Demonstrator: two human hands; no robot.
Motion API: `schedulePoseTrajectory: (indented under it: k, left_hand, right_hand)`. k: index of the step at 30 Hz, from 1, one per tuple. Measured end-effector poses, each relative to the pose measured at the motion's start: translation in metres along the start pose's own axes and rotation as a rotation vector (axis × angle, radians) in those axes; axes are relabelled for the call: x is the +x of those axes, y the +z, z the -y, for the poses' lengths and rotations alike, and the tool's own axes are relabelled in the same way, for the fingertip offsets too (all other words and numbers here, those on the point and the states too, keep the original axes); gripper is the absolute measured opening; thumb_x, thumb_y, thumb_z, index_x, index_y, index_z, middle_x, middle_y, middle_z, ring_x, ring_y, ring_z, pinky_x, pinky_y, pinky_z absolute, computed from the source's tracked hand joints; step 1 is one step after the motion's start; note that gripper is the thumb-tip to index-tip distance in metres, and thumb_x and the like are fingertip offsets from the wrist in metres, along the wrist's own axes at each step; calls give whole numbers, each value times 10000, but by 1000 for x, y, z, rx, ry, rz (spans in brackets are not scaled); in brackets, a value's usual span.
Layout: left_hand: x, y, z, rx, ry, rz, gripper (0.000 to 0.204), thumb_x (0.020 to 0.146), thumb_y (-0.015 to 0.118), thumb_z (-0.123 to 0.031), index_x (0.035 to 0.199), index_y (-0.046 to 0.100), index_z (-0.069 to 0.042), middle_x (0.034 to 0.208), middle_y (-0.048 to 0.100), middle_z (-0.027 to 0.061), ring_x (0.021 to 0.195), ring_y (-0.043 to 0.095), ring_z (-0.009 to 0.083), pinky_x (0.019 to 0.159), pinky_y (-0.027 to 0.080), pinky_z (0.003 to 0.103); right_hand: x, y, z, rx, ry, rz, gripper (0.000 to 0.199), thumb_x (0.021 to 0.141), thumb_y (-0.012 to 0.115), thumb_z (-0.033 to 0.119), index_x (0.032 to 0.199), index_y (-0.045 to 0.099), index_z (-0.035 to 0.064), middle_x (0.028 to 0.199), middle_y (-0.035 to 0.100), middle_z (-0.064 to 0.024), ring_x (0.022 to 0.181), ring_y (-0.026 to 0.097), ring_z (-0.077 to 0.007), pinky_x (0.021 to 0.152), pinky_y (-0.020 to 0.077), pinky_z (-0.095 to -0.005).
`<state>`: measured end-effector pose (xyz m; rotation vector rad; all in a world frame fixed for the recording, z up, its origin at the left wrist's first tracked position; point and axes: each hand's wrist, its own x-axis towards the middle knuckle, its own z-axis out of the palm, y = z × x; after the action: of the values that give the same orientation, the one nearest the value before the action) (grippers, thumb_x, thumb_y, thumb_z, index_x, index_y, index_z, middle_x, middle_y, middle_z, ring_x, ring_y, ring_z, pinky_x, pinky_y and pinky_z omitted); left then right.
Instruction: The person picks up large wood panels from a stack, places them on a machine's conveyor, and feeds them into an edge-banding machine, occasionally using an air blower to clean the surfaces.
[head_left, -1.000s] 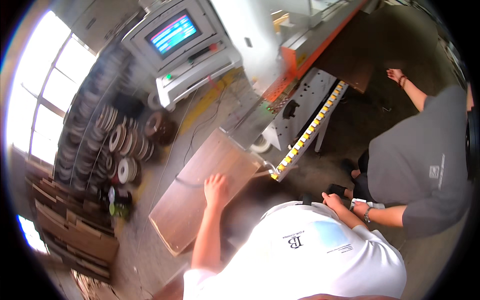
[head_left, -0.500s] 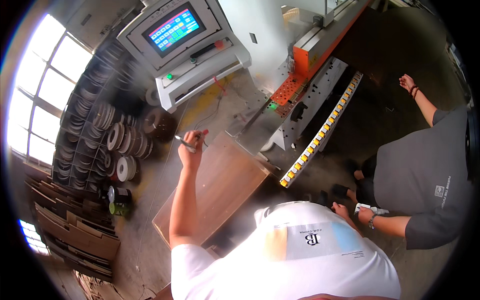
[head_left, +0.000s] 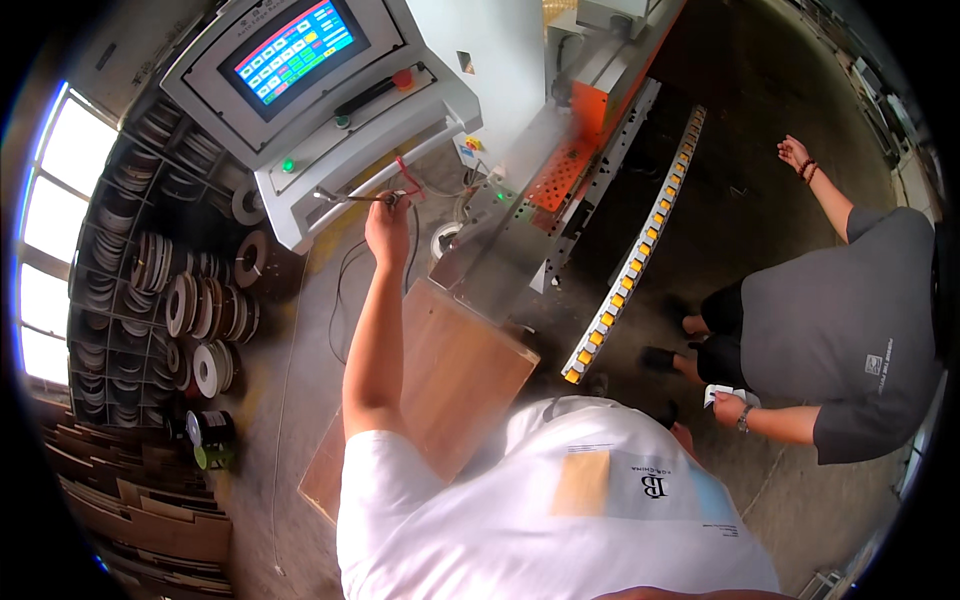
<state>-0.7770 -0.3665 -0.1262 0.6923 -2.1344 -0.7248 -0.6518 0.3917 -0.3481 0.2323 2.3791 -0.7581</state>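
Note:
My left hand [head_left: 388, 232] is raised over the floor in front of the control console [head_left: 400, 120], its fingers closed. From them a slim metal tool [head_left: 345, 197] points left, below the console's white handrail [head_left: 365, 178]; its exact kind is too small to tell. A red cord [head_left: 409, 176] hangs just above my fingers. A sliver of my right arm [head_left: 683, 436] shows past my white shirt; the fingers of that hand are hidden.
Below my left forearm stands a brown wooden panel [head_left: 440, 370]. An edge-working machine [head_left: 570, 170] stands ahead, beside a rail with yellow rollers [head_left: 640, 255]. At left are racks of coiled banding [head_left: 200, 305]. A co-worker [head_left: 830, 320] stands at right, holding something white.
My left hand has moved up toward the console with the tool, which lies nearer the handrail. My right hand has slipped out of sight behind my shirt. The view has shifted.

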Motion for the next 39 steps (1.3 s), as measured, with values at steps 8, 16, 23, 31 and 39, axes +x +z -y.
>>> schedulePoseTrajectory:
  k: [8, 16, 23, 31, 39]
  left_hand:
    - [16, 38, 20, 32, -97, 133, 221, 940, 591, -227, 1062, 660, -56, 991, 702, 142, 942, 662, 363, 803, 497, 412]
    - [-5, 63, 36, -106, -118, 133, 290, 945, 591, -209, 1177, 588, -34, 953, 701, 156, 878, 685, 295, 785, 501, 383]
    - [-115, 55, 37, -329, -269, 161, 616, 910, 630, -107, 1448, 354, 14, 1416, 440, 181, 1119, 574, 301, 915, 504, 388]
    - [-239, 52, 1, 222, 269, 308, 476, 880, 614, -188, 1316, 508, -29, 1369, 516, 190, 1293, 462, 381, 1119, 330, 489]
    - [-236, 53, 1, 289, 317, 403, 436, 887, 575, -217, 1293, 531, -63, 1391, 527, 143, 1329, 437, 352, 1146, 281, 498]
  right_hand:
    - [4, 31, -23, -19, 13, -36, 444, 923, 557, 434, 875, 666, 6, 810, 645, -227, 807, 644, -388, 752, 476, -465]
    - [13, 59, -64, -82, -42, -111, 433, 916, 563, 430, 882, 674, 13, 829, 654, -232, 827, 649, -397, 768, 479, -473]
    - [-17, 23, 36, 73, 59, -38, 434, 890, 578, 459, 978, 735, 64, 974, 705, -191, 948, 674, -358, 851, 509, -438]
    - [-15, 12, 63, 52, 103, -8, 489, 874, 579, 524, 1049, 747, 98, 1060, 712, -162, 1008, 664, -349, 875, 511, -426]
    - [10, 21, 47, -93, 46, 30, 488, 892, 572, 543, 1056, 749, 119, 1100, 707, -143, 1029, 658, -342, 899, 508, -433]
